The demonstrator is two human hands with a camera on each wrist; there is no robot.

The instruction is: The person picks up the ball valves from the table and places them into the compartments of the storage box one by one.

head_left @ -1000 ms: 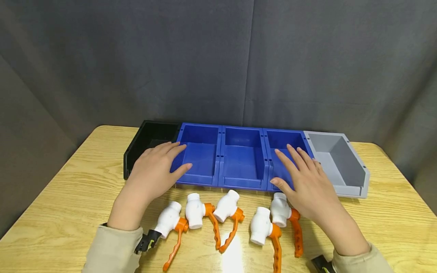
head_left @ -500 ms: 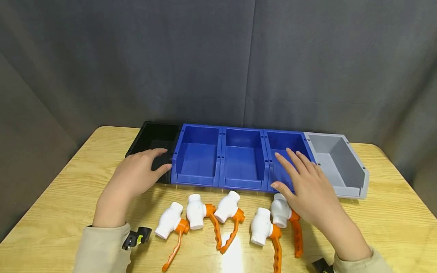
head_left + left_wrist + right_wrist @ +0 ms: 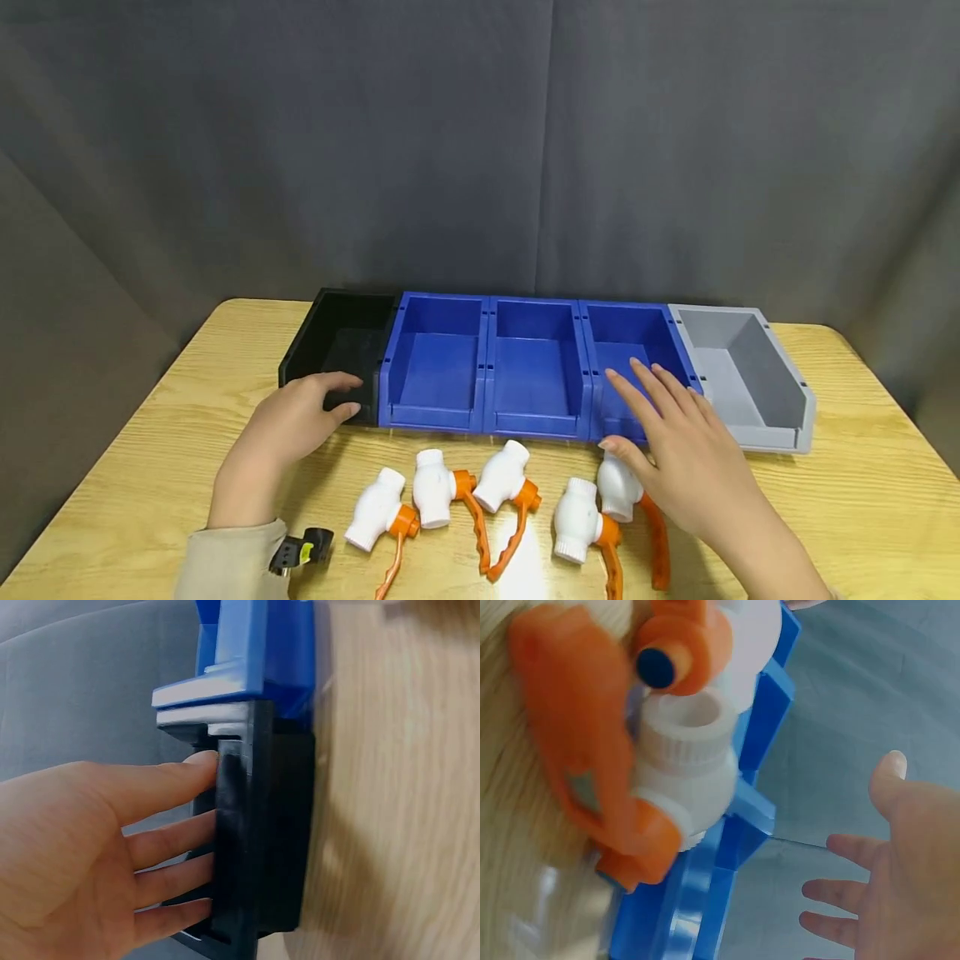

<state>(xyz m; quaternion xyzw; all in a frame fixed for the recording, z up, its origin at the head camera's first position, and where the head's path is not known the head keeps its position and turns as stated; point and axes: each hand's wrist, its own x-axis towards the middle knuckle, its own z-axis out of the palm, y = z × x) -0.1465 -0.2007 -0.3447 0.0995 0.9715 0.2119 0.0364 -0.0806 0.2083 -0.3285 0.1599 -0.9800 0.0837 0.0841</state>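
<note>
My left hand (image 3: 288, 421) reaches over the front lip of the black bin (image 3: 352, 325) at the left end of the row. In the left wrist view its extended thumb and fingers (image 3: 172, 840) come right up to that bin's front edge. My right hand (image 3: 678, 458) is spread, palm down, over the front of the rightmost blue bin (image 3: 626, 329), holding nothing. It partly covers a white ball valve (image 3: 618, 490) with an orange handle. A second such valve (image 3: 576, 521) lies just left of it.
Further ball valves lie on the wooden table: one on the left (image 3: 375, 508), others at the middle (image 3: 432, 489). Two more blue bins (image 3: 442, 371) and a grey bin (image 3: 750, 437) complete the row. A dark curtain (image 3: 480, 150) hangs behind.
My left hand has moved left, from in front of the left blue bin to the black bin's front lip. The right hand stays nearly in place; the view has tilted slightly up.
</note>
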